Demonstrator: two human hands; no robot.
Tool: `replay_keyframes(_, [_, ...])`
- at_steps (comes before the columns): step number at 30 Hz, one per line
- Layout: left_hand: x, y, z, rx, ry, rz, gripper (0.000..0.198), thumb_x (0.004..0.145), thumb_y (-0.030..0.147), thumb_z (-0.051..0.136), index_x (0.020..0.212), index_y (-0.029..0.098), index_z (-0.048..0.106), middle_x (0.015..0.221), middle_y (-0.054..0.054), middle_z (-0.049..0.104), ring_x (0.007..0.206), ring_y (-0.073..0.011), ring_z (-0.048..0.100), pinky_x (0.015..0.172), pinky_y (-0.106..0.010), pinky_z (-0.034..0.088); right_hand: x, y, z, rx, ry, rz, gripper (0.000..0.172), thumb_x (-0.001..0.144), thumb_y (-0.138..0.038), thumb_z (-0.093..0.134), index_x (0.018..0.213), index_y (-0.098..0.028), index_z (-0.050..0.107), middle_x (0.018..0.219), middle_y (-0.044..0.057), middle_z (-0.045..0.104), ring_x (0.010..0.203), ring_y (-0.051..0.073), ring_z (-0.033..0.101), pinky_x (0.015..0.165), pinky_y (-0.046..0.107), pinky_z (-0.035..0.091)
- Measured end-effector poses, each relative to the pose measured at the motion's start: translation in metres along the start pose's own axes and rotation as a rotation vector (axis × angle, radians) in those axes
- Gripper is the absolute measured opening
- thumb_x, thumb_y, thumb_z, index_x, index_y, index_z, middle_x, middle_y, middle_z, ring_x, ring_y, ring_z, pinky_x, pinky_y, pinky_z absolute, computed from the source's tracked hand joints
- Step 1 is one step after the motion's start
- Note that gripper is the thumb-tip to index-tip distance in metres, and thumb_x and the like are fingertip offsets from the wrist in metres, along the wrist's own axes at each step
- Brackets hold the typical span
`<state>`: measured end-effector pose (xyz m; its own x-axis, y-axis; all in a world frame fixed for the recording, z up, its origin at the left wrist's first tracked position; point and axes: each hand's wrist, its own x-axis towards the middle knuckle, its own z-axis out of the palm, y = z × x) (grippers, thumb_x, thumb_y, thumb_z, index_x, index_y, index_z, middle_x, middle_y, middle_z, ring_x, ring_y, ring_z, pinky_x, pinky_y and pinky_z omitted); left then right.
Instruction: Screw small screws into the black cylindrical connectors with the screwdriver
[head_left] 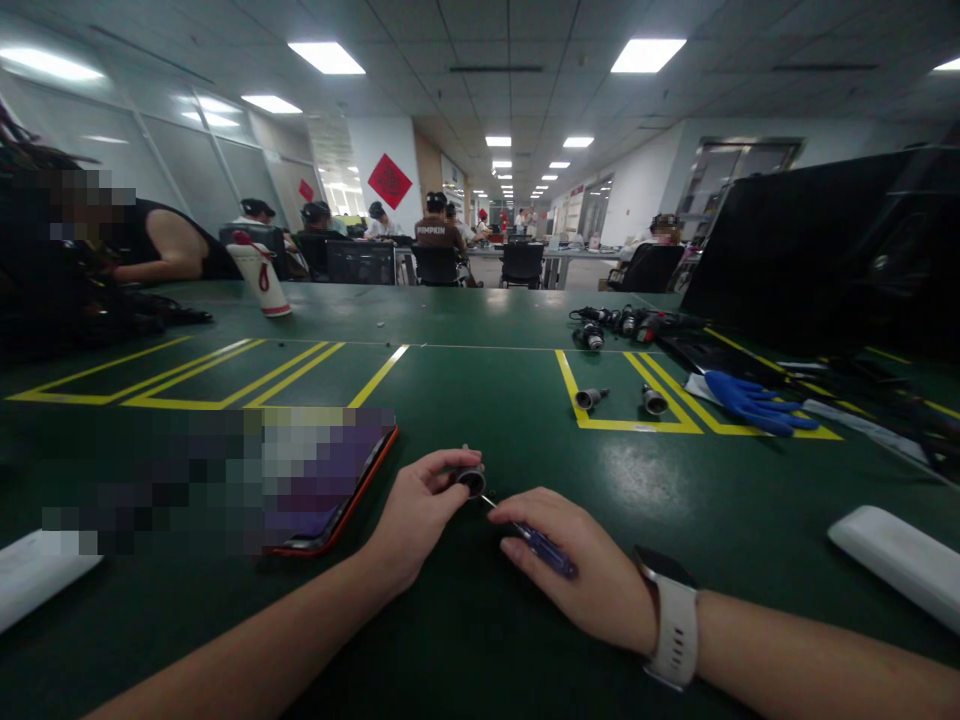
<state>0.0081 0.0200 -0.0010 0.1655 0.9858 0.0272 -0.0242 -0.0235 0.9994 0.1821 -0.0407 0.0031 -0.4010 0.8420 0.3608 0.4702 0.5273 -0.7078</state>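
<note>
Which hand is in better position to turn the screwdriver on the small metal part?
The right hand, probably: it already grips the blue screwdriver, its tip at the small metal part, which the left hand pinches.

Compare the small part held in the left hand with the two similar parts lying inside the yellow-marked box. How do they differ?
The held part is off the table in the left hand, with a screwdriver tip at it; the two parts in the box lie untouched on their sides. The held one is nearer the camera. All look like small dark cylindrical fittings.
</note>
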Motion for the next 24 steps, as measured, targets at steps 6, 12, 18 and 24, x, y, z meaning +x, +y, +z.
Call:
replay_keyframes(6, [0.001,-0.002,0.000,-0.004,0.011,0.000,0.018,0.062,0.011,0.065,0.079,0.015,0.068,0.101,-0.007,0.067,0.089,-0.0216,0.065,0.084,-0.036,0.049,0.000,0.001,0.000,0.000,0.011,-0.013,0.022,0.085,-0.017,0.053,0.105,-0.019,0.059,0.102,0.006,0.065,0.095,0.017,0.058,0.085,0.033,0.046])
replay_keyframes(12, [0.002,-0.001,0.001,0.013,0.027,0.001,0.017,0.062,0.011,0.065,0.079,0.015,0.068,0.101,-0.007,0.068,0.088,-0.0217,0.065,0.083,-0.036,0.049,0.000,-0.001,-0.001,-0.007,0.016,-0.015,0.020,0.085,-0.017,0.052,0.104,-0.018,0.060,0.099,0.006,0.066,0.093,0.018,0.058,0.083,0.032,0.046])
replay_keyframes(18, [0.003,-0.002,0.000,0.006,0.030,-0.005,0.017,0.062,0.012,0.065,0.078,0.015,0.069,0.099,-0.007,0.068,0.088,-0.0215,0.065,0.081,-0.035,0.050,0.001,0.000,0.000,-0.005,0.009,-0.006,0.021,0.085,-0.017,0.052,0.105,-0.017,0.060,0.099,0.007,0.065,0.092,0.018,0.058,0.082,0.033,0.046])
replay_keyframes(24, [0.003,-0.002,0.000,-0.009,0.036,-0.018,0.017,0.061,0.012,0.066,0.077,0.015,0.068,0.095,-0.006,0.070,0.085,-0.0201,0.066,0.083,-0.034,0.049,-0.007,-0.021,-0.012,0.151,0.061,-0.067,0.016,0.086,-0.017,0.049,0.089,-0.016,0.064,0.074,0.004,0.064,0.071,0.015,0.058,0.068,0.029,0.046])
